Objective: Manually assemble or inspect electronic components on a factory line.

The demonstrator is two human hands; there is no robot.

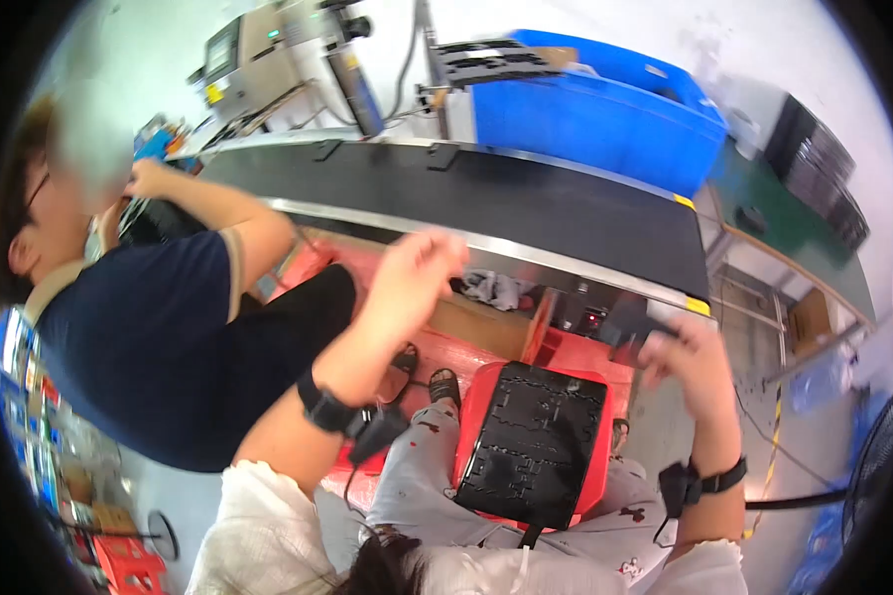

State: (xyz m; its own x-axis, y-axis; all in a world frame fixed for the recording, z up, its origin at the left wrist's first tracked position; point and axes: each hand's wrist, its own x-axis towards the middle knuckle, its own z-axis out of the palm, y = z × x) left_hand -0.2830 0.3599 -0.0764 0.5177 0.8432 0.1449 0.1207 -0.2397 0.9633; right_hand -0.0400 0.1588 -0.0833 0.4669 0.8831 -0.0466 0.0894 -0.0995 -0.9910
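My left hand (419, 270) is raised over the near edge of the black conveyor belt (556, 193). Its fingers are loosely bent, a little apart and blurred; nothing shows in them. To the right, my right hand (693, 359) grips a thin dark plastic piece (633, 329) by its edge, just off the belt's near right corner. Motion blurs that piece, so its exact shape is unclear. Between my knees, a stack of flat black interlocking plastic pieces (536, 446) lies on a red stool (598, 461). Two small black pieces, one a bracket-like part (443, 157), rest on the belt's far side.
A co-worker (159, 337) in a dark shirt sits close on my left, hands at the belt's far end. Behind the belt stand a blue bin (595, 129) and a printer-like machine (253, 74). At right are a green table (764, 213) and a fan (878, 461).
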